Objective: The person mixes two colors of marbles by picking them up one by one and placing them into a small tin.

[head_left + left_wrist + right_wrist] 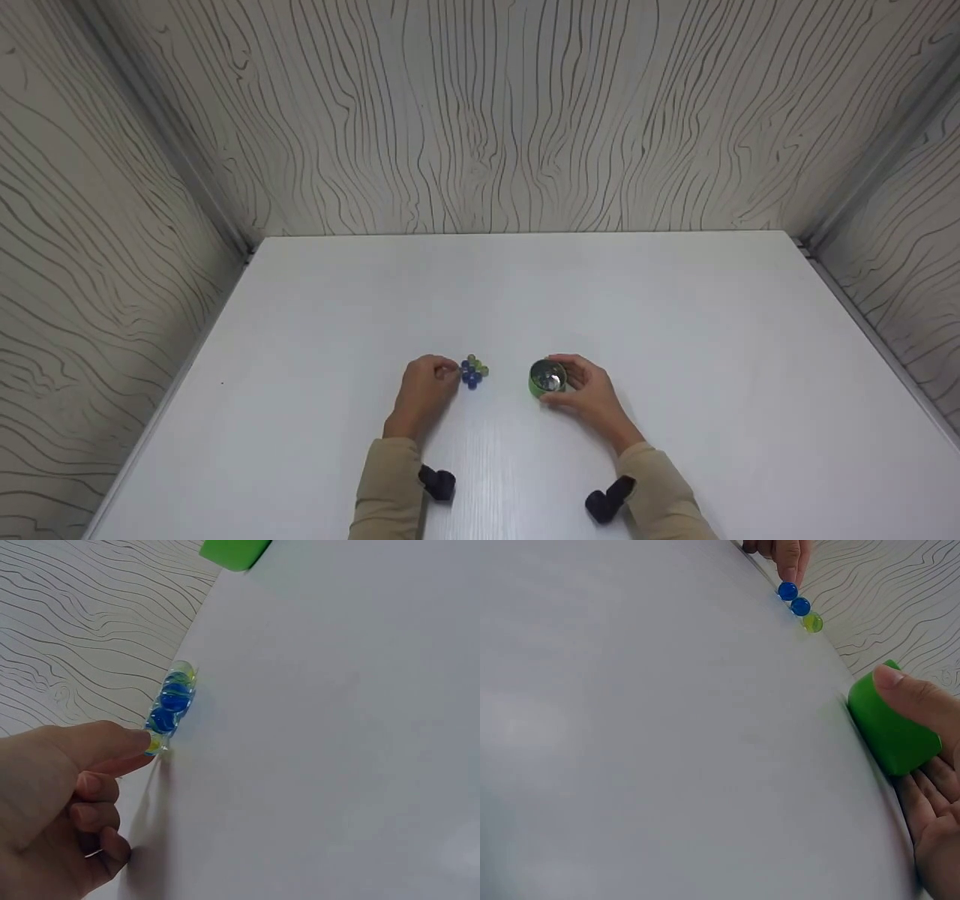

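Observation:
A small cluster of blue and yellow-green glass marbles (473, 372) sits on the table, several of them side by side. My left hand (429, 386) is at the cluster's left edge. Its thumb and index finger pinch a clear, yellowish marble (155, 743) at the near end, while the other fingers curl in. To the right, a short green cup (537, 385) with a dark, shiny inside stands on the table. My right hand (592, 394) grips it from the right, with the thumb (889, 676) on one side and the fingers round the other.
The white tabletop (337, 300) spreads around both hands. Wood-patterned panels (480, 112) rise at the back and on both sides. Dark wrist devices (439, 485) are strapped over the beige sleeves.

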The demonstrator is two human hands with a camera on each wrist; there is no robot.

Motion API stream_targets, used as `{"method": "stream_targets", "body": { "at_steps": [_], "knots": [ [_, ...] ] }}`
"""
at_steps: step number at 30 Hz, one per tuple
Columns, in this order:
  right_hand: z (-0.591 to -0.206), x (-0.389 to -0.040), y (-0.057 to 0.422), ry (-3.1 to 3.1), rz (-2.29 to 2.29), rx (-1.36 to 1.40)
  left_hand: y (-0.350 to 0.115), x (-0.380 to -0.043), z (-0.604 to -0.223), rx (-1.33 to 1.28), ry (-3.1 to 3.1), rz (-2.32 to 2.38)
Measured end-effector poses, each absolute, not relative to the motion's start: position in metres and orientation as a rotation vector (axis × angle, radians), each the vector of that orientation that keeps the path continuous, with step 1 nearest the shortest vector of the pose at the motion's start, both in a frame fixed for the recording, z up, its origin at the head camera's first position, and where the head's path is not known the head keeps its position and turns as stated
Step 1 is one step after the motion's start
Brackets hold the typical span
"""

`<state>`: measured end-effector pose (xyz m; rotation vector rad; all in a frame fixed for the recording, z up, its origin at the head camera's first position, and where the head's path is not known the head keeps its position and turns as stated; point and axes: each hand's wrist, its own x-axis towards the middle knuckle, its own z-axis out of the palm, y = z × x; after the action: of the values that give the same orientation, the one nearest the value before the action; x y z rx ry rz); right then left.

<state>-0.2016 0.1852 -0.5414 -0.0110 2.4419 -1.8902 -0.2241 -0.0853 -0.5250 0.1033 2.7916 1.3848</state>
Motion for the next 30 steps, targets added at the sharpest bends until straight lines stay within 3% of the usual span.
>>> {"method": "stream_targets", "body": {
  "at_steps": [30],
  "knots": [
    [-0.5374, -0.2, 0.1835, 2.445, -1.887, -0.012, -0.0891, -0.2264, -0.5195, 0.174, 2.833, 1.341]
  ]
}}
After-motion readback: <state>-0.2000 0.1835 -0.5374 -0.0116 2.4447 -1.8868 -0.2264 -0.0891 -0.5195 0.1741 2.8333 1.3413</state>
